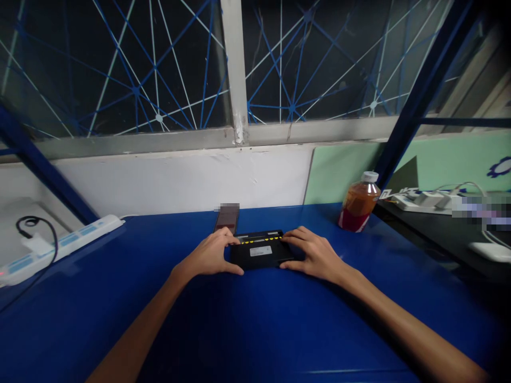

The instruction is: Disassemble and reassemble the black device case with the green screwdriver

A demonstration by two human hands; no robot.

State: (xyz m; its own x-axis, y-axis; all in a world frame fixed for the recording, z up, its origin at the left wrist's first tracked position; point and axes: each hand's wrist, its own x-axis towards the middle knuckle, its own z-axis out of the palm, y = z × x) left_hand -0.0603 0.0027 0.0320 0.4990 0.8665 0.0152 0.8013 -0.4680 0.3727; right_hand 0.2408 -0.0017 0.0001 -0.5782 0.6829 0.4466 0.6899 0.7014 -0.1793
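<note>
A flat black rectangular case lies on the blue table, with a white label and a row of yellow marks along its far part. Its exact kind cannot be made out. My left hand grips the left end, thumb at the near corner and fingers at the far corner. On the right end, my right hand holds it the same way. Just behind the case and my left fingers lies a dark, flat, phone-like object, its far end blurred out.
A bottle of orange-brown drink stands at the back right. At the left, a white power strip carries a plug and black cable. Another power strip sits on a black surface at right. Blue frame posts rise beside the window.
</note>
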